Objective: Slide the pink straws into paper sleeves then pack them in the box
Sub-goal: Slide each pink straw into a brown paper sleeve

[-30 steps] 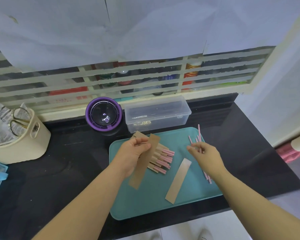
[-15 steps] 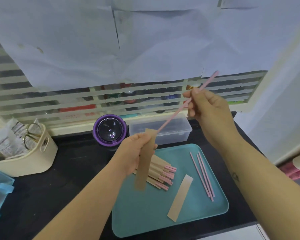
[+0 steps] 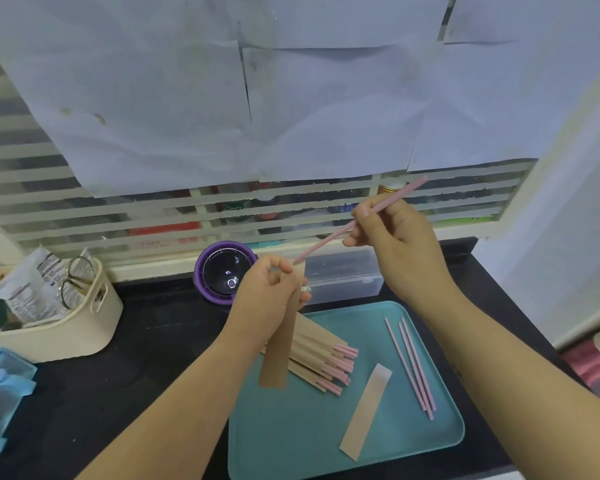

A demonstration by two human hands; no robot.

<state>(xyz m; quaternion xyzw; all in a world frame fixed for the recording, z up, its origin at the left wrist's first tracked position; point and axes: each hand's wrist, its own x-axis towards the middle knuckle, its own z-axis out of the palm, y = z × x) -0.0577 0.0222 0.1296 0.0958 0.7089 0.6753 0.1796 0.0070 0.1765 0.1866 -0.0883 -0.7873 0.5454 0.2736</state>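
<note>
**Change.** My right hand (image 3: 402,244) has left the loose straws (image 3: 413,365) on the tray (image 3: 291,438). It now pinches one straw (image 3: 329,237) between thumb and fingers, raised and slanting down to the left. My left hand (image 3: 267,299) has lifted a sleeve (image 3: 281,348) off the tray and grips it near the top, so it hangs upright. The straw's lower tip meets the sleeve's mouth. I cannot tell whether it has entered.

**Meaning.** Insertion is about to start. The tip must stay centred on the mouth or the paper may buckle.

**Position.** The tray sits at the counter's (image 3: 146,341) front edge. It carries a pile of sleeved straws (image 3: 323,358), the loose straws and one spare sleeve (image 3: 366,407). The box (image 3: 343,278) stands behind it at the back edge. I judge that packing has not begun.

**Writing.** The packets (image 3: 32,289) in the caddy at the left edge carry print too small to read. No brand is legible.
</note>
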